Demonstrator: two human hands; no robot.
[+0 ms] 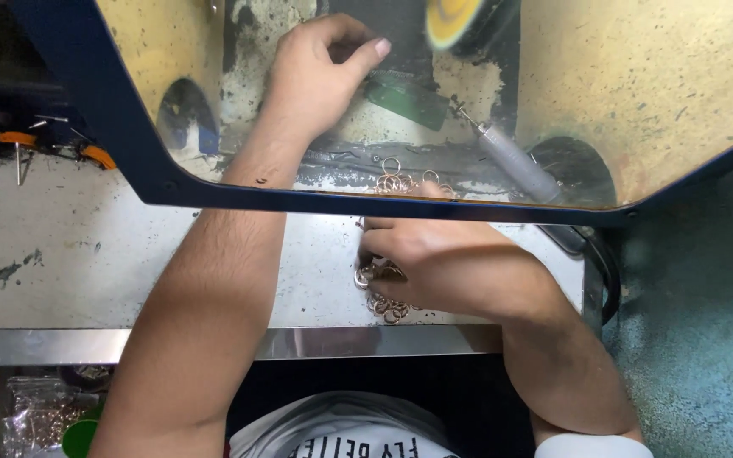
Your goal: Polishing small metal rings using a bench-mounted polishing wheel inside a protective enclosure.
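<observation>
Rings are what both my hands are about, small thin metal hoops of a pinkish gold colour, and I place everything else from the blue-framed clear shield (214,197) that slants across the grey, stained workbench (61,254).

On my side of that shield, my right hand (434,263) lies knuckles up on the bench with its fingers curled in over a small heap of rings (383,293). The fingertips pinch at a few of them (how many I cannot tell, since the hand covers most of the heap).

Behind the shield, my left hand (320,72) reaches in through the opening. Its fingers are bent and drawn together against the thumb, but whether anything sits between them I cannot tell.

Just beyond that hand, still behind the shield, spins a blurred yellow polishing wheel (454,19), and beside it lies a green rectangular block (407,97). A second scatter of loose rings (396,181) rests just inside the shield's lower edge. A slim grey pen-shaped rotary handpiece (515,161) lies slantwise behind the shield too, near its right corner.
</observation>
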